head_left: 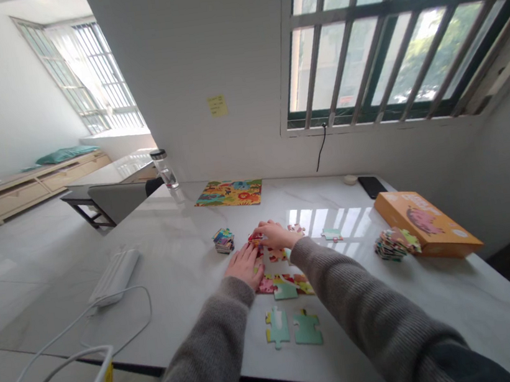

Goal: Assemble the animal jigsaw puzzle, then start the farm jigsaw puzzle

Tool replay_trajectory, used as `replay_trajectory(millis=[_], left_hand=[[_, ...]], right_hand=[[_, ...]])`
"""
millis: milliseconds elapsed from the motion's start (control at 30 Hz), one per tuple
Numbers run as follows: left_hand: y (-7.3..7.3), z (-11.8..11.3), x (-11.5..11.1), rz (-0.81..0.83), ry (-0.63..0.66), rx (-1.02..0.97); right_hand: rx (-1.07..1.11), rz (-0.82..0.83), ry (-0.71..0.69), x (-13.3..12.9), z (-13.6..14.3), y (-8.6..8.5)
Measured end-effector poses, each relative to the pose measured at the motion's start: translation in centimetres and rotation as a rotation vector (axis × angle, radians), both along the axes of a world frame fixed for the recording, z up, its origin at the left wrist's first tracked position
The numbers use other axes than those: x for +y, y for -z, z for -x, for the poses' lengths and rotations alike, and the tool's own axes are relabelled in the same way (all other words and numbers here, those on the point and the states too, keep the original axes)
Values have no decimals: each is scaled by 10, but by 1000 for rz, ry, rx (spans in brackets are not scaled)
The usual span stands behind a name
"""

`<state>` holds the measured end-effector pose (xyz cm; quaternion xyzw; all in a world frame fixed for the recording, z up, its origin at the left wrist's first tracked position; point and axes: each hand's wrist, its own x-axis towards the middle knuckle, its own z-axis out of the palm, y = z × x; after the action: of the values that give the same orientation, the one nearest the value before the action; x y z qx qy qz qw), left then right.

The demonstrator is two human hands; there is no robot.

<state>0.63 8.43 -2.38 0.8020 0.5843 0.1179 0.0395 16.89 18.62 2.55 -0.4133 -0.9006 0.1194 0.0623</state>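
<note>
My left hand [245, 266] lies flat with its fingers stretched over the left side of a partly joined jigsaw puzzle [266, 286]. Bent over the puzzle's far left corner, my right hand [274, 235] has its fingertips together on a red puzzle piece [255, 238], most of which they cover. A mint-green piece [286, 291] overlaps the near edge of the puzzle. Closer to me, two loose mint-green pieces, a left one [278, 327] and a right one [307, 328], rest side by side. My right forearm hides part of the puzzle.
Stacked pieces [224, 241] stand left of my hands; a larger pile [390, 246] leans by an orange box [426, 222]. Loose pieces [332, 234] lie beyond my right arm. Farther back are a colourful picture sheet [229, 193], a bottle [165, 170] and a phone [371, 187]. A power strip [115, 277] trails cables at left.
</note>
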Motion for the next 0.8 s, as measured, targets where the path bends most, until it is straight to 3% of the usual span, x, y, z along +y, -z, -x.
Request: replay_trajectory(millis=[467, 800], left_hand=[[0, -2, -1, 3, -8, 2], [9, 2, 2, -36, 14, -11]], right_hand=[[-44, -74, -59, 4, 1, 0], [100, -97, -197, -31, -22, 5]])
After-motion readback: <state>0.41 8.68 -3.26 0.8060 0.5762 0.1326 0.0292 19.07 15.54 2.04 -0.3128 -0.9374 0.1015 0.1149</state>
